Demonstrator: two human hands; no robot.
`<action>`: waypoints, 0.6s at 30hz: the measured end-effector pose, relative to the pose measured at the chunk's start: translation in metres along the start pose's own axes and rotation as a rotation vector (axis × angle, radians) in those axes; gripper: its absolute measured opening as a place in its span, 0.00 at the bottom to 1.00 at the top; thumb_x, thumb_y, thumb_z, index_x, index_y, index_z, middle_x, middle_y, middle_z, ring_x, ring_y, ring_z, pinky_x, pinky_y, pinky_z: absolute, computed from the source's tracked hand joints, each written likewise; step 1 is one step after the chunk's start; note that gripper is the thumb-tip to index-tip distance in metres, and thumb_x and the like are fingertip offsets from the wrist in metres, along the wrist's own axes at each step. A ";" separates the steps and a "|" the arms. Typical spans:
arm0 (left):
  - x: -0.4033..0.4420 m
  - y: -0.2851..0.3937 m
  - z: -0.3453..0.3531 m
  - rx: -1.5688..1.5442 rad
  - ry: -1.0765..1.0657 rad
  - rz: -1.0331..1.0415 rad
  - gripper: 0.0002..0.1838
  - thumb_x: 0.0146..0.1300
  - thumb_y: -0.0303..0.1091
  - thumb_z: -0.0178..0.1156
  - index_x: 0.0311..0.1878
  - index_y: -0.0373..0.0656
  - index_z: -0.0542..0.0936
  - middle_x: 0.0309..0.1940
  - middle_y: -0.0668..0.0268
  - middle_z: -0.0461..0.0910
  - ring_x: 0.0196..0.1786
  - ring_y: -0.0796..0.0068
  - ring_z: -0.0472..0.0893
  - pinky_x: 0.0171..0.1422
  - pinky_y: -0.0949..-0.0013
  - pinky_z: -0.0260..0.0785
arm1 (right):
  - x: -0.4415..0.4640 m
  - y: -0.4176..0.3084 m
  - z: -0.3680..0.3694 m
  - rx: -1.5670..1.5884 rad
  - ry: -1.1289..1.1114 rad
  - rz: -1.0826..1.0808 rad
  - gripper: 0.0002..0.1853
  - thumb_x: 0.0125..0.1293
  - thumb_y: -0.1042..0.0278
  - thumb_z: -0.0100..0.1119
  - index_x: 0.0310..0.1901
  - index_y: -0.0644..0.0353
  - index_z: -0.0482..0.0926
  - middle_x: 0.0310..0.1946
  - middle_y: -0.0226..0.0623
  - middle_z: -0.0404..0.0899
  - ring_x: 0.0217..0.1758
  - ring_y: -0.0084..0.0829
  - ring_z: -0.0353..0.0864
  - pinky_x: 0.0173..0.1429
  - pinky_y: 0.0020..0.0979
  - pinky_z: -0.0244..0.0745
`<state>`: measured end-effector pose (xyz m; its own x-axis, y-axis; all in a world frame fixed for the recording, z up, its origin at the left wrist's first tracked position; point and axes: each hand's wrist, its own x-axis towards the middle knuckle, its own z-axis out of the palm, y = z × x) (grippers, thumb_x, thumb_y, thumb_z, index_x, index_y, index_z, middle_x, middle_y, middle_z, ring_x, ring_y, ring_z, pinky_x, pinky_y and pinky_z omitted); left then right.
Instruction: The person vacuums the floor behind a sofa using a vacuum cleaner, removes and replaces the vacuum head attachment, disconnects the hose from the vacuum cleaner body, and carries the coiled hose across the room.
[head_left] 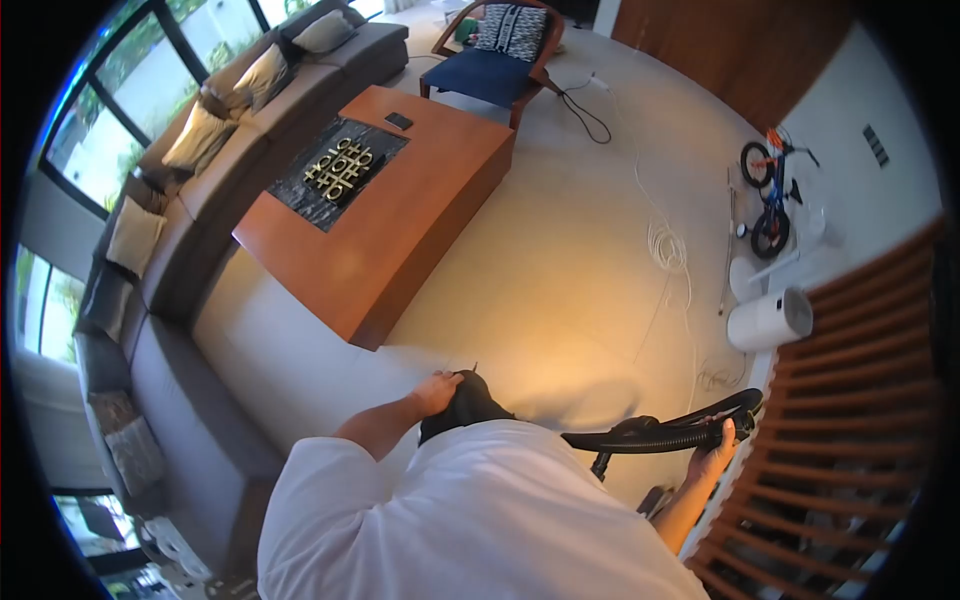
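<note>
My left hand [437, 392] rests on my bent knee, over dark trousers [472, 402]; its fingers lie along the cloth and hold nothing. Low on the right, my right hand [713, 456] is closed around the end of a black vacuum cleaner hose [670, 438]. The ribbed hose loops back at that hand and runs left beside a black tube, partly hidden behind my white shirt [520, 510]. What lies inside the right palm is hidden.
A wooden coffee table [440, 190] stands ahead, with a grey sofa [195, 420] along the left. A blue-seated armchair [485, 75] is behind it. On the right are a white cable [667, 247], a small bike [772, 200], a white cylindrical appliance [770, 320] and wooden slats [830, 400].
</note>
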<state>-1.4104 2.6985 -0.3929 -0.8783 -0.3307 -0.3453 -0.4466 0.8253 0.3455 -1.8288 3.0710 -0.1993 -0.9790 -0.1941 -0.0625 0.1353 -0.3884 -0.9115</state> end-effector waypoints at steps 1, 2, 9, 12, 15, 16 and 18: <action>0.026 -0.004 -0.006 -0.028 0.017 -0.015 0.20 0.64 0.25 0.51 0.60 0.37 0.76 0.55 0.56 0.79 0.58 0.55 0.80 0.67 0.57 0.70 | 0.028 0.003 0.025 -0.041 -0.025 -0.025 0.22 0.66 0.62 0.70 0.58 0.57 0.75 0.44 0.34 0.80 0.43 0.32 0.81 0.54 0.36 0.81; 0.053 -0.014 -0.007 -0.061 0.045 -0.026 0.20 0.65 0.25 0.51 0.60 0.37 0.76 0.56 0.54 0.79 0.58 0.55 0.80 0.66 0.56 0.71 | 0.059 0.009 0.045 -0.076 -0.027 -0.031 0.23 0.66 0.59 0.71 0.58 0.58 0.75 0.44 0.34 0.80 0.43 0.33 0.81 0.54 0.37 0.81; 0.292 -0.087 -0.073 0.091 -0.225 -0.114 0.15 0.70 0.34 0.53 0.49 0.40 0.87 0.50 0.50 0.85 0.58 0.49 0.84 0.64 0.51 0.76 | 0.236 0.045 0.193 -0.064 -0.070 0.059 0.32 0.65 0.50 0.71 0.62 0.62 0.73 0.49 0.36 0.79 0.49 0.36 0.81 0.59 0.39 0.80; 0.363 -0.122 -0.136 0.049 -0.269 -0.174 0.15 0.71 0.36 0.54 0.48 0.43 0.89 0.49 0.54 0.87 0.57 0.52 0.85 0.63 0.52 0.77 | 0.308 0.054 0.261 -0.086 -0.075 0.049 0.37 0.65 0.48 0.71 0.67 0.62 0.69 0.54 0.37 0.77 0.54 0.37 0.80 0.62 0.40 0.79; 0.410 -0.154 -0.190 0.054 -0.468 -0.155 0.16 0.71 0.38 0.54 0.50 0.43 0.88 0.50 0.55 0.88 0.58 0.56 0.85 0.62 0.53 0.78 | 0.376 0.073 0.316 -0.099 -0.104 0.042 0.41 0.63 0.46 0.72 0.69 0.63 0.68 0.56 0.40 0.77 0.56 0.38 0.79 0.64 0.42 0.79; 0.426 -0.168 -0.207 0.064 -0.541 -0.117 0.18 0.71 0.40 0.55 0.51 0.41 0.88 0.51 0.55 0.87 0.59 0.58 0.85 0.62 0.54 0.79 | 0.402 0.085 0.332 -0.066 -0.151 0.059 0.41 0.63 0.46 0.72 0.70 0.63 0.68 0.57 0.40 0.76 0.56 0.39 0.79 0.65 0.43 0.79; 0.463 -0.204 -0.226 0.117 -0.623 -0.038 0.19 0.70 0.43 0.56 0.53 0.43 0.88 0.51 0.56 0.87 0.60 0.57 0.84 0.62 0.55 0.78 | 0.452 0.108 0.379 0.005 -0.221 0.063 0.38 0.64 0.51 0.71 0.69 0.64 0.68 0.60 0.42 0.76 0.56 0.41 0.80 0.66 0.45 0.78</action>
<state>-1.7644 2.2736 -0.4264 -0.5821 -0.0616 -0.8107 -0.4233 0.8743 0.2374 -2.1986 2.5998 -0.1719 -0.9115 -0.4104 -0.0287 0.1967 -0.3734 -0.9066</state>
